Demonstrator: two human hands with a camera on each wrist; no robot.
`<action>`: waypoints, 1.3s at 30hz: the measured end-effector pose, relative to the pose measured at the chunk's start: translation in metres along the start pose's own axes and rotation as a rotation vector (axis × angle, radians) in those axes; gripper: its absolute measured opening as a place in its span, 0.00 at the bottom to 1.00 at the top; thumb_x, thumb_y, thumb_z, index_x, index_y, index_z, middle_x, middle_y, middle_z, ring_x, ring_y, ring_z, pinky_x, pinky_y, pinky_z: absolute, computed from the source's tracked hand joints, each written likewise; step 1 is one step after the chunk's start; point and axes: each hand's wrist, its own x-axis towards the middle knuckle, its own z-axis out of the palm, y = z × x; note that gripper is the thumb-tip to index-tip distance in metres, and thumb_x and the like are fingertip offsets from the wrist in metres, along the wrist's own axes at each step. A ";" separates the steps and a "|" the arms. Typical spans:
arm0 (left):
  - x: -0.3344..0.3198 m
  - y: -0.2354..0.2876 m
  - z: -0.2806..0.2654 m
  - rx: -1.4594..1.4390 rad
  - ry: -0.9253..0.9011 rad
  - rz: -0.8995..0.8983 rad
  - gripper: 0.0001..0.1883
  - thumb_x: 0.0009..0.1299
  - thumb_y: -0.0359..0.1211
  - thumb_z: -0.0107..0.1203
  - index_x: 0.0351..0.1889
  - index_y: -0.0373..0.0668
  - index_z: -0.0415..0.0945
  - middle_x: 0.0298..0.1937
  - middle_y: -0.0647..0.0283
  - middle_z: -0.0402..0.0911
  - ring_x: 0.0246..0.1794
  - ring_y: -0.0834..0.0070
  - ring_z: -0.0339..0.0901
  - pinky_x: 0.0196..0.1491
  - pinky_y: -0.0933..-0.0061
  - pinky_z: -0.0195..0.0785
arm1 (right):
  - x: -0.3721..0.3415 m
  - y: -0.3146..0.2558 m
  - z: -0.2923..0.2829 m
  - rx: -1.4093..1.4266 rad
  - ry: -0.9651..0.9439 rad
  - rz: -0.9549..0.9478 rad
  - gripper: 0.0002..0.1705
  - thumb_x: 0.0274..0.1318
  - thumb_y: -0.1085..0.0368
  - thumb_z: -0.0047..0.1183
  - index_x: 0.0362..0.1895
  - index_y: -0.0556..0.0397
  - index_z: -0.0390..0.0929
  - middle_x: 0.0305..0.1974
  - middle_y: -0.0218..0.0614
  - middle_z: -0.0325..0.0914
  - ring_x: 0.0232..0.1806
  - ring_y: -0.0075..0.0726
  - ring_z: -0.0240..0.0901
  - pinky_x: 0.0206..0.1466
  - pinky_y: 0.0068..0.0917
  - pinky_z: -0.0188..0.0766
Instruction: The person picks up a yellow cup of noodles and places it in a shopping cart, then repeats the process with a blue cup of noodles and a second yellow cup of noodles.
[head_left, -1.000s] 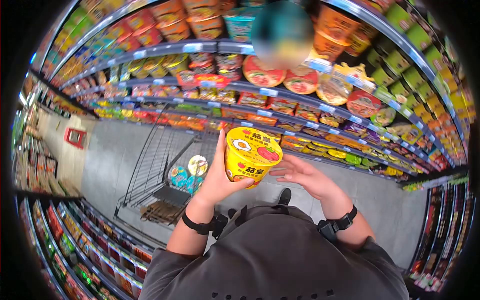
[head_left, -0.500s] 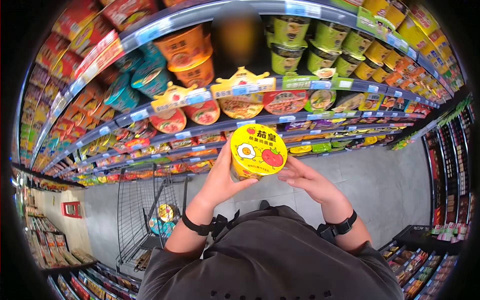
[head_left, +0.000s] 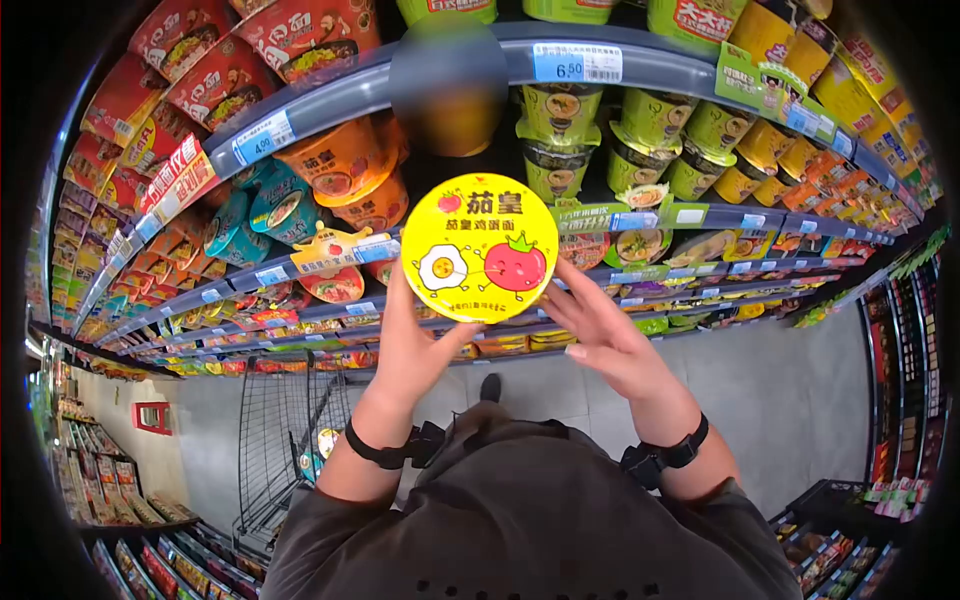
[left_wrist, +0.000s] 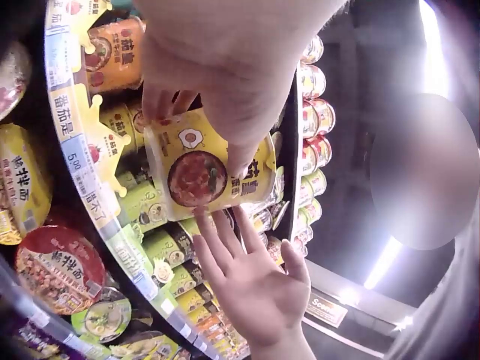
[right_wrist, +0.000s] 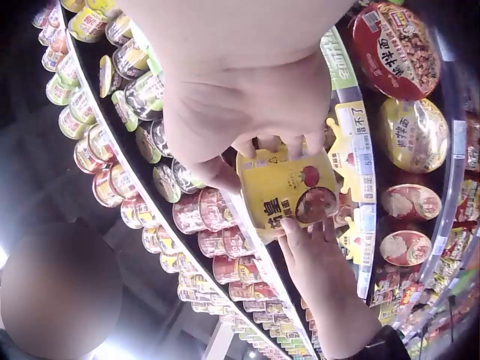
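Note:
A yellow instant noodle cup (head_left: pixel 480 250) is raised in front of the shelves, its round lid with an egg and a tomato drawing facing the head camera. My left hand (head_left: pixel 415 350) grips its left side, thumb along the near wall. On the other side my right hand (head_left: pixel 610 345) has its fingers extended, tips right at the cup's edge. In the left wrist view the right hand's palm (left_wrist: pixel 259 296) faces the camera, fingers spread under the cup (left_wrist: pixel 196 180). The right wrist view shows the left thumb (right_wrist: pixel 296 236) against the cup wall.
Ahead, a curved-looking shelf holds orange cups (head_left: pixel 340 160), green cups (head_left: pixel 560 115) and red cups (head_left: pixel 310 35), with a price label (head_left: pixel 577 64) on its edge. A wire shopping cart (head_left: pixel 270 420) with noodle cups in it stands at lower left. Beyond is a red stool (head_left: pixel 151 417).
The cup has risen toward the shelves, and its lid has turned to face the head camera. Both hands have moved up with it. The view has come closer to the shelves and swung right.

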 end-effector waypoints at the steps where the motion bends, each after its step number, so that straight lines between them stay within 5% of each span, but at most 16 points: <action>1: 0.007 0.000 -0.002 -0.043 0.044 -0.020 0.53 0.55 0.26 0.76 0.77 0.35 0.55 0.71 0.50 0.67 0.74 0.59 0.66 0.74 0.58 0.61 | 0.010 -0.002 -0.001 -0.001 -0.003 -0.002 0.54 0.61 0.74 0.53 0.86 0.55 0.35 0.86 0.46 0.36 0.88 0.48 0.30 0.86 0.51 0.30; 6: 0.064 -0.002 -0.006 -0.066 0.093 0.138 0.48 0.61 0.25 0.72 0.77 0.33 0.53 0.69 0.51 0.72 0.72 0.62 0.71 0.72 0.59 0.64 | 0.061 -0.011 -0.013 -0.011 -0.006 -0.071 0.56 0.62 0.71 0.54 0.86 0.54 0.32 0.87 0.44 0.30 0.88 0.47 0.25 0.86 0.51 0.27; 12: 0.116 -0.010 0.002 -0.207 0.076 0.112 0.45 0.64 0.23 0.69 0.77 0.34 0.53 0.69 0.50 0.73 0.71 0.62 0.72 0.73 0.60 0.63 | 0.108 -0.013 -0.021 -0.015 0.097 -0.090 0.60 0.53 0.73 0.53 0.85 0.59 0.31 0.87 0.45 0.28 0.88 0.48 0.18 0.86 0.52 0.21; 15: 0.132 -0.023 0.001 -0.247 0.049 0.109 0.45 0.65 0.22 0.69 0.76 0.34 0.53 0.69 0.50 0.73 0.71 0.62 0.72 0.73 0.60 0.63 | 0.122 -0.008 -0.038 -0.064 0.034 -0.080 0.60 0.59 0.67 0.57 0.86 0.53 0.29 0.87 0.42 0.24 0.88 0.44 0.17 0.85 0.51 0.21; 25: 0.147 -0.054 0.003 -0.312 0.019 0.017 0.45 0.67 0.19 0.66 0.78 0.36 0.48 0.70 0.49 0.71 0.73 0.61 0.70 0.75 0.60 0.62 | 0.138 0.012 -0.059 -0.159 -0.017 0.019 0.60 0.60 0.78 0.52 0.86 0.51 0.26 0.87 0.38 0.18 0.88 0.40 0.15 0.86 0.49 0.25; 34: 0.146 -0.063 0.000 -0.166 -0.027 -0.020 0.44 0.68 0.18 0.66 0.77 0.35 0.49 0.71 0.47 0.69 0.75 0.59 0.69 0.76 0.57 0.61 | 0.139 0.024 -0.065 -0.122 0.004 0.089 0.59 0.61 0.79 0.50 0.86 0.49 0.25 0.87 0.41 0.21 0.88 0.40 0.16 0.86 0.49 0.24; 39: 0.144 -0.067 -0.007 0.062 -0.053 -0.009 0.42 0.68 0.27 0.70 0.74 0.33 0.52 0.67 0.41 0.74 0.73 0.50 0.71 0.73 0.55 0.63 | 0.138 0.031 -0.067 -0.064 0.029 0.112 0.57 0.62 0.79 0.48 0.86 0.49 0.27 0.87 0.44 0.24 0.88 0.41 0.18 0.86 0.49 0.24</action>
